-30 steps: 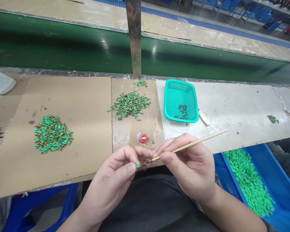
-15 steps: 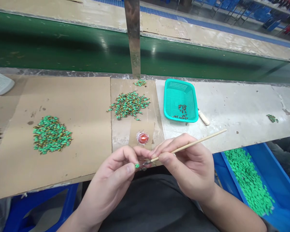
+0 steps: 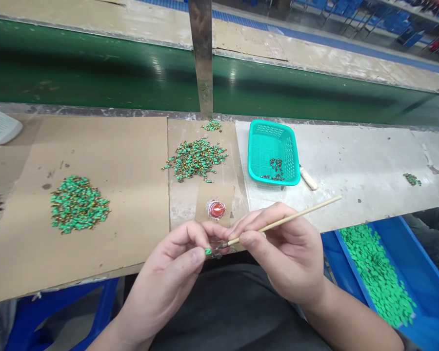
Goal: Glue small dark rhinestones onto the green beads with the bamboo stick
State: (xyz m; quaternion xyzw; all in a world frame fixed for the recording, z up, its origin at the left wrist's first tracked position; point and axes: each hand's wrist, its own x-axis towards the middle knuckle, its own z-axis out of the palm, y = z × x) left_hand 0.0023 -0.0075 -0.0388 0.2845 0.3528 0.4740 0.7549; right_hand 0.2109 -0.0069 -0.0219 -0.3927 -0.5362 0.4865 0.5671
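Note:
Between the thumb and fingertips of my left hand [image 3: 179, 263] is a small green piece [image 3: 208, 251], pinched near the table's front edge. My right hand [image 3: 281, 248] grips a thin paintbrush [image 3: 296, 214] with a pale wooden handle. Its dark tip points left, at or very near the green piece; whether they touch I cannot tell. The fingertips of both hands nearly meet. Just beyond them, a small round dish of red liquid [image 3: 217, 209] sits on the cardboard.
Piles of small green-and-gold pieces lie on the cardboard at left [image 3: 79, 204] and centre [image 3: 195, 158]. A teal basket [image 3: 251, 151] holds small dark pieces, with a pale-handled tool [image 3: 309, 178] beside it. A blue bin [image 3: 420, 273] of green pieces stands lower right. Behind runs a green conveyor [image 3: 95, 73].
Both hands stay in nearly the same place. The green piece has turned slightly in my left fingers, and the brush has shifted very slightly.

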